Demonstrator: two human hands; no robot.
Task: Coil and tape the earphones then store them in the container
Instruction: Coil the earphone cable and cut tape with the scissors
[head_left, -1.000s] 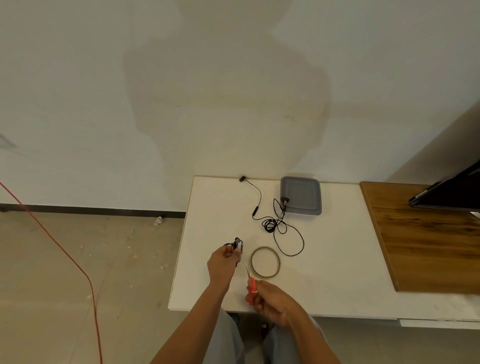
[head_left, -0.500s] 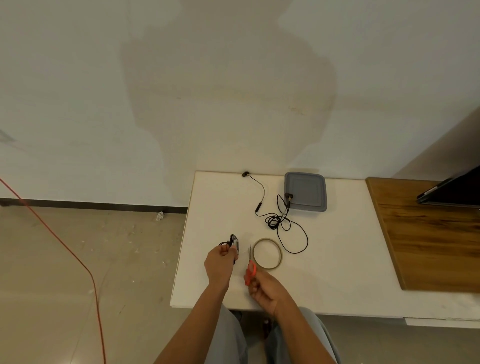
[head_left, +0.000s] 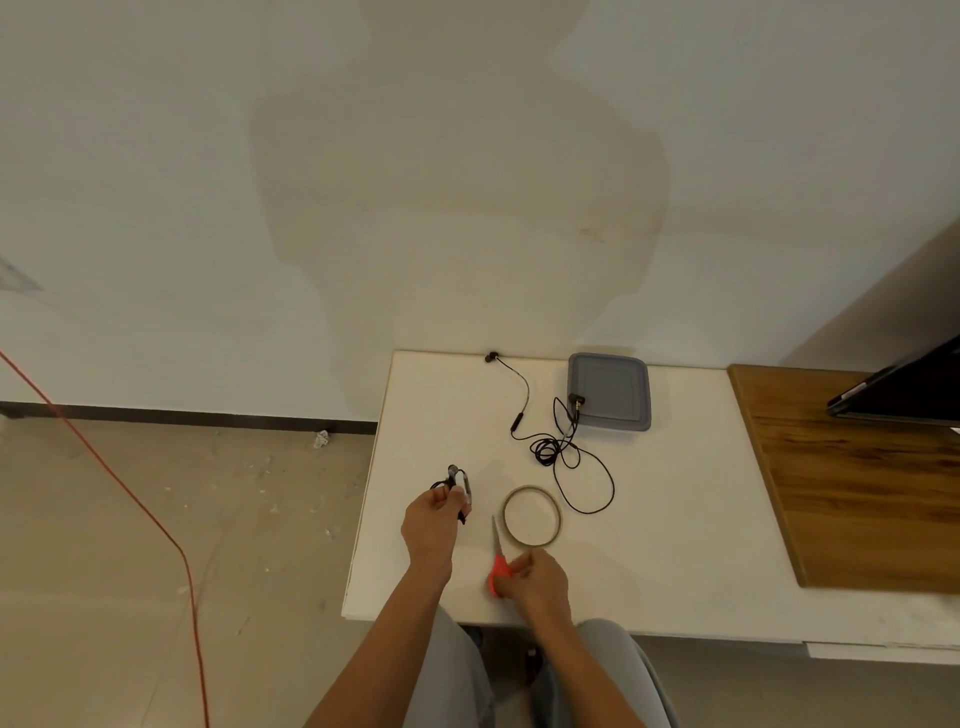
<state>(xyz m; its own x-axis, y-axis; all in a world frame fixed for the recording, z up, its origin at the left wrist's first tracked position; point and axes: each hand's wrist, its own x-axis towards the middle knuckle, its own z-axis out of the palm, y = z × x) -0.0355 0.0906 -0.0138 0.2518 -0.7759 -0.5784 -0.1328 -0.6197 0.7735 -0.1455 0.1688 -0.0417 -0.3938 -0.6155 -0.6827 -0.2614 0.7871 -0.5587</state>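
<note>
My left hand (head_left: 432, 525) grips a small coiled black earphone bundle (head_left: 456, 480) above the white table's left part. My right hand (head_left: 535, 577) holds red-handled scissors (head_left: 498, 558), blades pointing away, low over the table near its front edge. A roll of clear tape (head_left: 532, 515) lies flat just beyond the scissors. A second pair of black earphones (head_left: 558, 447) sprawls uncoiled further back, its plug resting on the grey lidded container (head_left: 610, 391) at the table's far side.
The white table (head_left: 675, 519) abuts a wall. A wooden board (head_left: 852, 478) lies at the right with a dark screen (head_left: 904, 395) over it. An orange cable (head_left: 130, 499) runs across the floor at the left. My knees sit under the front edge.
My right hand with the scissors moved up toward the coiled bundle, then came back down toward the table's front edge. My left hand kept the bundle nearly still.
</note>
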